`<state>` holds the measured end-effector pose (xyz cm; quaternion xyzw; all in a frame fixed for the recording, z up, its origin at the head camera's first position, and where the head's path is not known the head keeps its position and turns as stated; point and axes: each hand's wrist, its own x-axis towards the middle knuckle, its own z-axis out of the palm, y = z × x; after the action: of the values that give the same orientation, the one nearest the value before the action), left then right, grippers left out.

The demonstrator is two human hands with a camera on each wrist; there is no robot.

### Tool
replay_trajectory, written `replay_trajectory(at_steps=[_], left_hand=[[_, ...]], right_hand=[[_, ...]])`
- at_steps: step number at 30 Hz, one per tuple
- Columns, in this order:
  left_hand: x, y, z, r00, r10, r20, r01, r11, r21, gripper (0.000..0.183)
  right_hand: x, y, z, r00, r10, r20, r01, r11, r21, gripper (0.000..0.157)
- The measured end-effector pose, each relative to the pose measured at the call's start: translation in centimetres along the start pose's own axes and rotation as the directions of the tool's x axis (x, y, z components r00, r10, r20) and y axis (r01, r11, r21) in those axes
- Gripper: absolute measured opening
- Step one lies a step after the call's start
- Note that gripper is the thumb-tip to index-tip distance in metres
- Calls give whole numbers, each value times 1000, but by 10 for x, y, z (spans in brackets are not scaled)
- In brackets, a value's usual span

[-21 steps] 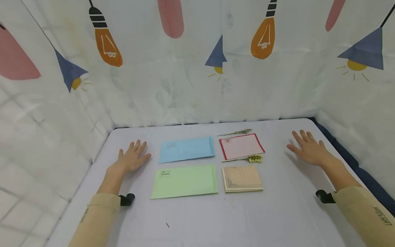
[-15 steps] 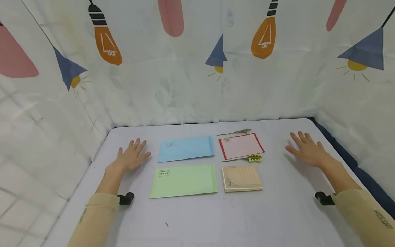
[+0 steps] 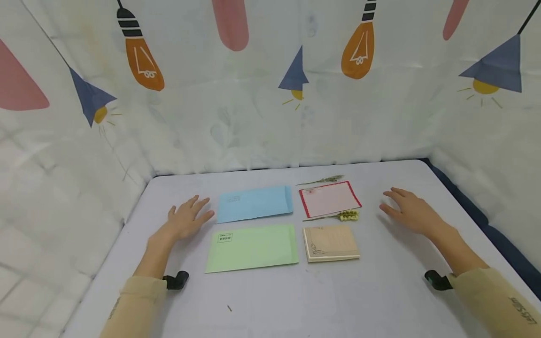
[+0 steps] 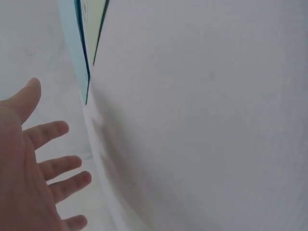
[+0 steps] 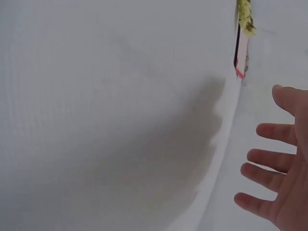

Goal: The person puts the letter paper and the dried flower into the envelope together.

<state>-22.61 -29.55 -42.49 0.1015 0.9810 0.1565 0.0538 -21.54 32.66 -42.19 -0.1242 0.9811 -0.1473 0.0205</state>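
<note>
My left hand (image 3: 186,221) hovers just above the table, left of a blue envelope (image 3: 255,204), fingers spread and nothing held. Nearer me lies a green envelope (image 3: 252,249). On the other side, my right hand (image 3: 411,211) is also raised over the cloth, fingers spread and holding nothing. It is nearest to a pink card with a red border (image 3: 329,199). A dried green sprig (image 3: 323,180) lies behind that card, and a yellow dried flower (image 3: 347,215) along its front edge. A beige stack of note paper (image 3: 331,243) sits in front of them.
A white cloth (image 3: 321,305) covers the table, with a tiny dark stick (image 3: 229,308) near the front. A white curtain printed with lamps (image 3: 262,131) hangs behind and beside it. Each sleeve cuff carries a black wrist camera, as on the left sleeve (image 3: 137,300).
My right hand has moved left, toward the card, and turned inward. My left hand has shifted slightly right and toward me. The papers and flowers lie where they were.
</note>
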Motion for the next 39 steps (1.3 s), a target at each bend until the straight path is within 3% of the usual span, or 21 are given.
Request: replay_trajectory(at_steps=[5,13,20,27,32,39], left_hand=[[-4,22,-3,995,58,-79,-60,998,-15,68],[-5,49,5,976,189,-108,-190,982,4,58],[-7,67,18,968,243,-67,-243,970,2,59],[-12,90,21,957,291,-2,-291,957,-7,65],[-16,105,24,946,318,60,-317,948,-21,68],[-15,119,36,934,321,157,-330,943,32,76]], right_hand=[[-3,-18,6,999,-30,-44,34,995,96,47],[-4,-46,15,982,-163,-95,179,963,202,29],[-3,-64,25,967,-245,-74,256,923,287,18],[-2,-75,33,951,-304,-64,309,905,294,15],[-2,-80,38,954,-301,-4,288,907,308,21],[-1,-84,42,956,-278,99,236,922,307,36]])
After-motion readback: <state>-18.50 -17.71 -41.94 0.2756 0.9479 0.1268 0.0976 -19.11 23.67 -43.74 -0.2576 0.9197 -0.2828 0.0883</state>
